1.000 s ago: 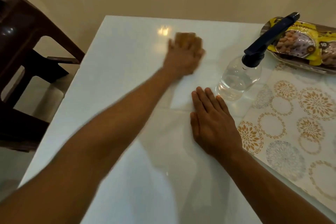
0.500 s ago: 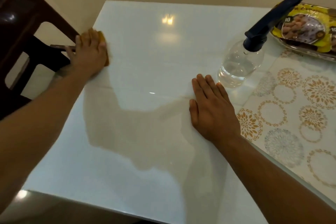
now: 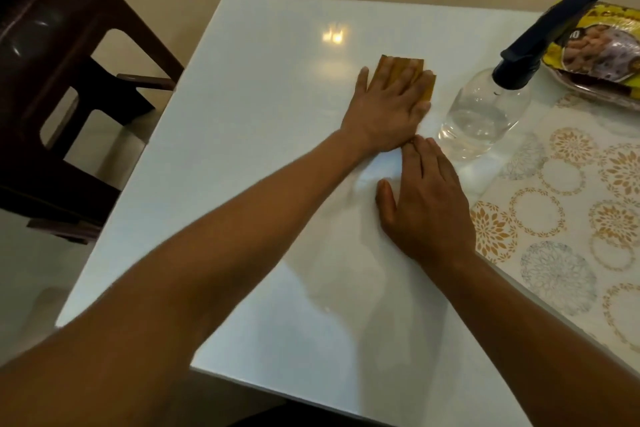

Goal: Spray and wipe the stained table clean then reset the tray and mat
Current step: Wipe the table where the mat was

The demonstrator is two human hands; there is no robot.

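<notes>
Near the table's (image 3: 242,156) middle, toward one o'clock, the left hand (image 3: 384,114) lies flat with straight fingers (image 3: 398,76) close together, pressing a yellow-brown cloth (image 3: 427,88) onto the white top. At five o'clock from it, the right hand (image 3: 426,204) rests palm down, fingers extended and bare, fingertips touching the left wrist. At three o'clock of the cloth stands the clear spray bottle (image 3: 485,118), just beside. The patterned mat (image 3: 571,211) lies at four o'clock; the tray (image 3: 588,87) sits at two o'clock.

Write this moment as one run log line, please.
left hand flat on yellow cloth | right hand flat on table | spray bottle upright
</notes>
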